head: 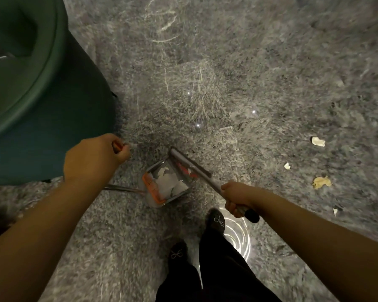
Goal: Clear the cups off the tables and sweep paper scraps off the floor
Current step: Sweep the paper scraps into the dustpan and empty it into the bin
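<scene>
Far to my left sits a big green chair (37,94), its base close to where I'm working. My left hand (96,159) is curled tight around the top of the dustpan's long handle, an orange grip showing between my fingers; I hold it high so I can steady the pan without stooping. The dustpan (166,184) rests on the grey speckled floor (227,73) just ahead of my feet, mouth turned toward the broom, and white paper scraps (172,182) already lie inside it. My black shoes (216,221) stand just behind it. The broom head (190,163) lies right at the pan's open edge, I'd say to keep the gathered bits from sliding back out. My right hand (238,198) is wrapped firmly around the broom's pole near its black end cap. Further right, well apart from the pan, loose scraps (318,141) lie on the floor unswept. No cups are in view.
</scene>
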A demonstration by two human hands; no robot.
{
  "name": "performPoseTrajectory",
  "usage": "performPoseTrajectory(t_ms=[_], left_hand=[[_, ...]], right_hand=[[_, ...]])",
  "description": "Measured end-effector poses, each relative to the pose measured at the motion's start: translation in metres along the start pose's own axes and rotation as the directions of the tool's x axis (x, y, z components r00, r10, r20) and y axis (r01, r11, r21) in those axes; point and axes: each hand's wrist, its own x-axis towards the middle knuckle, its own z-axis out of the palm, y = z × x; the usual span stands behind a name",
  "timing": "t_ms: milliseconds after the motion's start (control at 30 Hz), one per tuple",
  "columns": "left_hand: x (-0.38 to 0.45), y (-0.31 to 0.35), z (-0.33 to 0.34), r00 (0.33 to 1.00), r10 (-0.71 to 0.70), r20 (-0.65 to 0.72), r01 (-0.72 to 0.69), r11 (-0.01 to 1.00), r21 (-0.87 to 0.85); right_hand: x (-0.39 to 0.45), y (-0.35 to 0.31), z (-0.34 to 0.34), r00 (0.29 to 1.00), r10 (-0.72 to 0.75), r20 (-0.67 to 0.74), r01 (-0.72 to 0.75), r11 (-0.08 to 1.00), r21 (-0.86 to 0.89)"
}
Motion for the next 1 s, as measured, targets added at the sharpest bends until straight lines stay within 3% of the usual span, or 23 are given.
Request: performPoseTrajectory(t_ms=[133, 267, 400, 600, 1000], left_hand=[[-0.014, -0.014, 0.004, 1.0, 0.015, -0.024, -0.015, 1.0, -0.017], [-0.026, -0.021, 0.004, 0.999, 0.034, -0.024, -0.036, 0.998, -0.058], [-0.039, -0.033, 0.001, 1.0, 0.027, -0.015, -0.028, 0.992, -0.122], [-0.059, -0.042, -0.009, 0.994, 0.101, -0.051, -0.109, 0.978, -0.175], [-0.081, 0.085, -0.018, 0.919, 0.392, -0.031, -0.388, 0.889, -0.244]], right_hand=[[-0.021, 0.009, 0.026, 0.999, -0.038, 0.021, 0.038, 0.999, -0.006], [-0.045, 0.033, 0.054, 0.996, 0.016, 0.093, -0.042, 0.96, 0.278], [-0.075, 0.064, 0.081, 0.996, -0.092, 0.007, 0.085, 0.949, 0.305], [-0.107, 0.105, 0.096, 0.991, -0.112, -0.066, 0.13, 0.84, 0.526], [-0.168, 0.199, 0.064, 0.926, -0.147, -0.347, 0.365, 0.583, 0.726]])
